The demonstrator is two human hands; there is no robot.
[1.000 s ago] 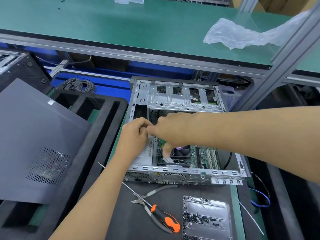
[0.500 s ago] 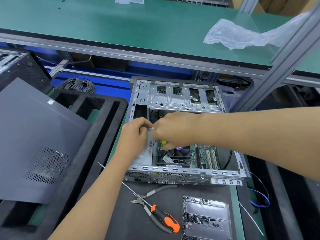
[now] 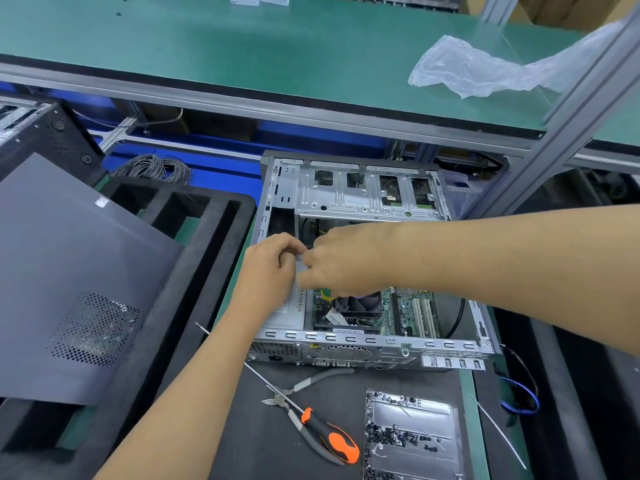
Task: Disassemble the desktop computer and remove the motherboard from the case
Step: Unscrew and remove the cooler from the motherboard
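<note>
Both hands sit slightly higher than 1 second ago. Head view: left hand [image 3: 268,268] and right hand [image 3: 346,259] meet with curled fingers over the open case [image 3: 381,344]; what they pinch cannot be told. Motherboard [image 3: 412,311] remains inside. Screwdriver [image 3: 325,434] lies nearby.

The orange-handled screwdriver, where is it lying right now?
In the head view the screwdriver lies on the dark mat in front of the open computer case, crossing the pliers, left of the screw tray.

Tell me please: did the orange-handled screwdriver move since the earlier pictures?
No. The orange-handled screwdriver lies across the pliers in the same spot in front of the computer case, as before.
</note>
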